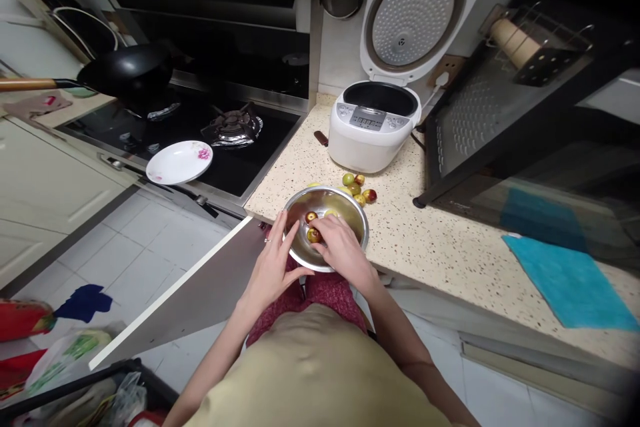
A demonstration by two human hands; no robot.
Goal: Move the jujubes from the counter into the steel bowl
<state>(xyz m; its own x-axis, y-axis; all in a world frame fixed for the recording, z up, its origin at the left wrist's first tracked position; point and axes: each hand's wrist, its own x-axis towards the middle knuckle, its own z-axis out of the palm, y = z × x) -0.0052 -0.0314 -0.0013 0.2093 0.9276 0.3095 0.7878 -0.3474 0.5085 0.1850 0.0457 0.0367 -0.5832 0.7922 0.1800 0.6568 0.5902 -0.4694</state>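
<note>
Since the left hand (274, 257), fingers spread wide, only rests against the left rim of the round, shiny steel bowl (336, 201), the half-curled right hand (344, 248) — whether gripping any round red-and-green fruit (314, 235) inside, I cannot tell — should work gently.

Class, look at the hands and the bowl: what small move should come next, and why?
Probably a gentle pinch on one fruit: the right hand reaches into the bowl, its fingers at that fruit, while the left hand is at the bowl's edge, well placed to steady it.
</note>
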